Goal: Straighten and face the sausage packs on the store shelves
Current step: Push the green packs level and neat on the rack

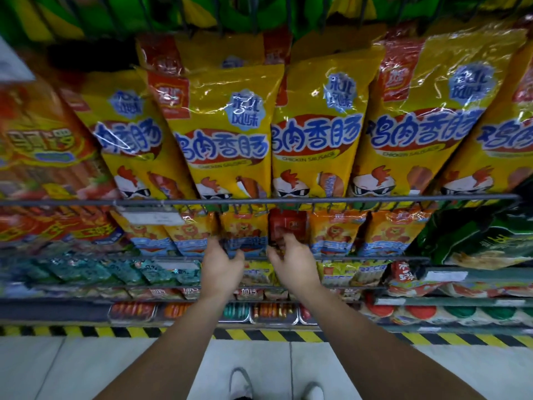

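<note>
Was mid-facing the second-row orange sausage packs [245, 232]; left hand [223, 265] and right hand [291, 259] reached in, fingers loosely open. Red pack [287, 226] probably needed squaring next.

Bright overhead light is glaring off the glossy yellow packs [314, 125]. Wide-angle distortion is bending the shelf rail [259, 201], motion blur is smearing the edges, and the small lower packs [245, 229] are reading perhaps out of focus.
</note>
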### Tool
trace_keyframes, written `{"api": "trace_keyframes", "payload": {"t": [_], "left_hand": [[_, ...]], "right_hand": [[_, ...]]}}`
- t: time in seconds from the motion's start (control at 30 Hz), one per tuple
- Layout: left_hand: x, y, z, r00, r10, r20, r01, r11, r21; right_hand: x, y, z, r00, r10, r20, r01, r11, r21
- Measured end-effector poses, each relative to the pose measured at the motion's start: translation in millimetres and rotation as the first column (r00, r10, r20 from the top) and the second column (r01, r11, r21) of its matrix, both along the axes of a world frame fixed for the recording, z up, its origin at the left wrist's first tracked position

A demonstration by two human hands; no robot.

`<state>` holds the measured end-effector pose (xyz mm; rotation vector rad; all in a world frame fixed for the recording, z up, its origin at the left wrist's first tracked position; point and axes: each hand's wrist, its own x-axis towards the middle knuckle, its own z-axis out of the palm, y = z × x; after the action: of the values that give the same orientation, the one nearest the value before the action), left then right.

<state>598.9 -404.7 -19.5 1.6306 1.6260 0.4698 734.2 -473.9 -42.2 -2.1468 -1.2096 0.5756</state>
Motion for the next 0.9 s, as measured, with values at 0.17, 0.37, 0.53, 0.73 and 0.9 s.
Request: {"api": "trace_keyframes", "payload": {"t": [0.17, 0.37, 0.53, 0.73, 0.9], "left_hand": [[-9.5, 14.2, -1.6, 0.992, -0.128, -0.004, 0.127, 0.988, -0.084], [-10.4, 33.3, -7.5, 0.984, -0.179, 0.023, 0.18, 0.977, -0.114], [-11.1, 38.1, -8.4, 0.979, -0.17, 0.115, 0.18, 0.98, -0.081], [-6.1, 35.4, 0.6, 0.957, -0.203, 0.208, 0.219, 0.974, -0.058], [4.9, 30.2, 4.5, 0.95, -0.22, 0.222, 0.241, 0.968, -0.072]], "right_hand": [[-16.1, 27.0, -1.4, 0.998, -0.036, -0.046, 0.03, 0.992, -0.121], [-17.1, 43.5, -7.3, 0.975, -0.181, -0.131, 0.155, 0.97, -0.187], [-22.1, 38.6, -10.2, 0.954, -0.24, -0.179, 0.228, 0.97, -0.083], [-23.6, 27.7, -7.8, 0.924, -0.3, -0.238, 0.327, 0.942, 0.08], [-15.4, 18.3, -7.3, 0.919, -0.309, -0.245, 0.339, 0.936, 0.094]]}}
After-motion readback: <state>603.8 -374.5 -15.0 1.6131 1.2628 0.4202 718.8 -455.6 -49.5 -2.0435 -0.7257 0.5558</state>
